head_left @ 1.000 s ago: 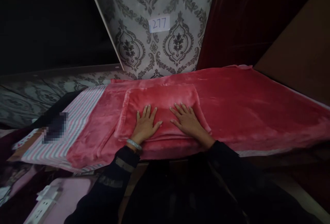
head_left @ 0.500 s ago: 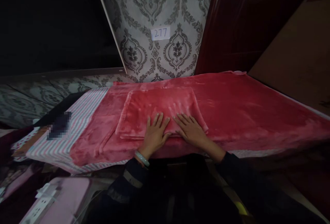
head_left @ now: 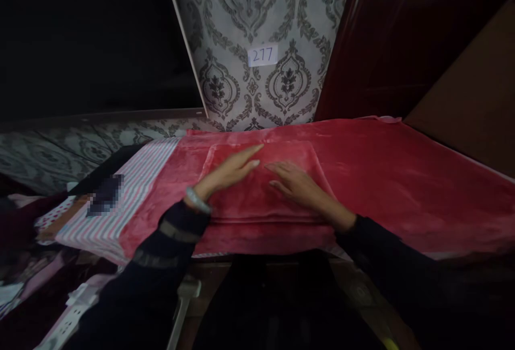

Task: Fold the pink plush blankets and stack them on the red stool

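A plush red cloth [head_left: 249, 199], folded into a flat rectangle, lies on a larger red blanket [head_left: 386, 173] that covers the table. Over the left part of the folded cloth is my left hand [head_left: 233, 170], its fingers stretched out toward the far side and a pale bangle on the wrist. My right hand [head_left: 295, 183] hovers over or rests lightly on the cloth's right part, fingers extended and pointing left. I cannot tell whether either palm touches the cloth. Neither hand holds anything.
A striped cloth [head_left: 148, 170] shows beyond the blanket's left edge, with a blurred-out dark item [head_left: 105, 194] on it. A white power strip [head_left: 68, 323] is at lower left. Behind stand a television [head_left: 88, 44] and a patterned wall with a "277" label [head_left: 263, 55].
Both hands have come up from the folded cloth's near edge. The left has moved left and farther in, its fingers now turned to the right. The view has shifted slightly left.
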### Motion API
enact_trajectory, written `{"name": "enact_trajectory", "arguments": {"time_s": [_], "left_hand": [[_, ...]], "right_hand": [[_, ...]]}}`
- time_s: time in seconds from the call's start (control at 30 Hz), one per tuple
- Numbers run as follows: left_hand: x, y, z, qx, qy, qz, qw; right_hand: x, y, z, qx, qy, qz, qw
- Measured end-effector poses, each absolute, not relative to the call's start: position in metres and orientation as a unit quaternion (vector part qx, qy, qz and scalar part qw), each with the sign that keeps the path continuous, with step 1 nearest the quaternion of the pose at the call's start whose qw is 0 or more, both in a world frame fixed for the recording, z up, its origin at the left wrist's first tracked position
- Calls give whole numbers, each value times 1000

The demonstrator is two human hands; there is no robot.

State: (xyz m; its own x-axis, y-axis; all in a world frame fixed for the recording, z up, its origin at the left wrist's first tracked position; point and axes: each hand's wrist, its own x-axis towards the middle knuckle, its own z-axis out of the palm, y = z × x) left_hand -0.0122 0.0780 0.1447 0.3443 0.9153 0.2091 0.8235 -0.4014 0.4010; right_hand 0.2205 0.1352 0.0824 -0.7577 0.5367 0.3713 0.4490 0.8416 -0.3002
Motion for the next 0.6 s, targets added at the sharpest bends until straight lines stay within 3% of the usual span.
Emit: {"name": "enact_trajectory", "arguments": {"time_s": [0.13, 0.27, 0.43, 0.6], "left_hand": [[-19, 159, 161, 823, 555, 99, 73], [-13, 200, 127, 825, 545, 16, 149], [-13, 205, 75, 797, 577, 43, 173], [-19, 206, 61, 800, 568, 70, 181]], "right_hand": [[177, 167, 81, -228, -958, 83, 153], [170, 177, 54, -208, -967, 88, 118], [174, 177, 31, -211, -965, 102, 114], [175, 178, 33, -195, -967, 132, 96]]}}
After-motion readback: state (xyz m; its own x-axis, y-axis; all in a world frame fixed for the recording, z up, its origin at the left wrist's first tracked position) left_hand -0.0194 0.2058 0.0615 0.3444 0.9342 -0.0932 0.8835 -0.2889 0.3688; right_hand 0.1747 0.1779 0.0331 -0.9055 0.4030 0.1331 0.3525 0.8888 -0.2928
